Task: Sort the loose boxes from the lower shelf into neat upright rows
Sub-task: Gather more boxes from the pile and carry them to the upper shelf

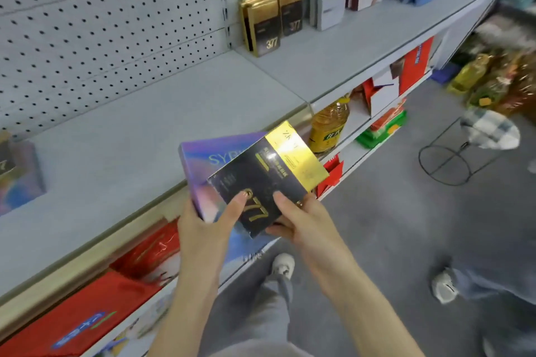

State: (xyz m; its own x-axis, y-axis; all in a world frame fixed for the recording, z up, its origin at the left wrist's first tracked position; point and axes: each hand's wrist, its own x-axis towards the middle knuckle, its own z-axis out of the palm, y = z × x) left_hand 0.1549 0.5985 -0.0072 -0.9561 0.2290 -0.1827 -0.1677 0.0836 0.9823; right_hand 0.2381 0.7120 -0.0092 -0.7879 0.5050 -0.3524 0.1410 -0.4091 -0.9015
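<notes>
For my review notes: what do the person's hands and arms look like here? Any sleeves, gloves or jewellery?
The left hand and right hand are both bare: no gloves, rings or watch show. The forearms are uncovered down to the frame's bottom edge, so no sleeves appear. Below them are grey trousers and a white shoe.

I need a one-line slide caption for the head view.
Left hand and right hand hold a black-and-gold box on a purple box at a grey shelf.
</notes>
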